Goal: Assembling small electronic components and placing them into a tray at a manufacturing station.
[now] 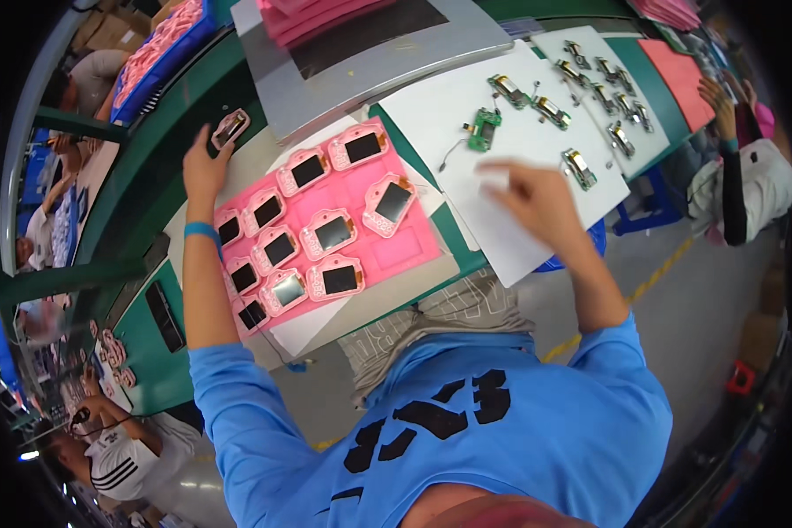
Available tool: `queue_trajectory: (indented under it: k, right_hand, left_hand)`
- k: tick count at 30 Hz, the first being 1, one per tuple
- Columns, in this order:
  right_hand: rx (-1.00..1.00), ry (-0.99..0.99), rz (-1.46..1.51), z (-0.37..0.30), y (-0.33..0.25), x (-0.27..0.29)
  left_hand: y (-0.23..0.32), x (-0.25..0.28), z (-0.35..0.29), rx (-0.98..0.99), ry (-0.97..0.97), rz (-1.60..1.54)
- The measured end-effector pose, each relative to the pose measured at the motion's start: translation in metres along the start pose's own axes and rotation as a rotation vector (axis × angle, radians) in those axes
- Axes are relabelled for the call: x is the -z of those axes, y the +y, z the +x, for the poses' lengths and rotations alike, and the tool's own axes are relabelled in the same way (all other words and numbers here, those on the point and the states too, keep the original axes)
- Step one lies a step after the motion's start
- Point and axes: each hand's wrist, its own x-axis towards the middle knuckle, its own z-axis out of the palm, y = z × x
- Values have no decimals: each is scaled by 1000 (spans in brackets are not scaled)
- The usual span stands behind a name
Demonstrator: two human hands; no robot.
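Note:
My left hand [207, 167] reaches to the far left of the bench, thumb and forefinger at the lower end of a pink camera-shaped casing [230, 128] with a dark screen. The fingers appear closed on that end. To the right, my right hand [541, 201] hovers over a white sheet [449, 106], its fingers apart, slightly blurred, with nothing visible in them. Beyond its fingertips lies a green circuit board [483, 129] with a wire. Between my hands, a pink tray [308, 211] holds several pink camera casings [329, 231] with screens, some dark and some grey.
Several circuit boards with metal parts [578, 169] lie on the white sheets at right. A grey metal platform [370, 66] bearing pink foam stands at the back. Far left is a blue crate [163, 57] of pink parts. Co-workers sit at both sides.

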Motion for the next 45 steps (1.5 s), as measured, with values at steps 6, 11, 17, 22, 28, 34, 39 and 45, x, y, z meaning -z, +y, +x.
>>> queue_trajectory:
  k: [6,11,17,22,28,34,39,45]
  right_hand:
    - [227,180,-331,55,52,3]
    - [222,188,-95,49,37,14]
    - [-60,-15,636,-30,-45,2]
    - [-75,-324,602,-112,-78,-51]
    - [106,-435,504,-151,-67,-103]
    - [68,-177,206,-108,-65,-80]
    - [283,81,-102,-32,-79,-89]
    - [386,27,-245,0,-62,-101]
  left_hand:
    - [97,86,-107,-267,11,-500]
    - [153,146,-261,-572,-689,-797]
    - [229,57,-330,-160,-723,-1190]
    - [238,10,-382,132,-631,-1643]
    - [205,-15,-447,466,-448,-1733]
    - [147,-24,-478,584,-273,-1686]
    - [144,-29,-492,599,-397,-1695]
    - [163,-21,-487,621,-381,-1654]
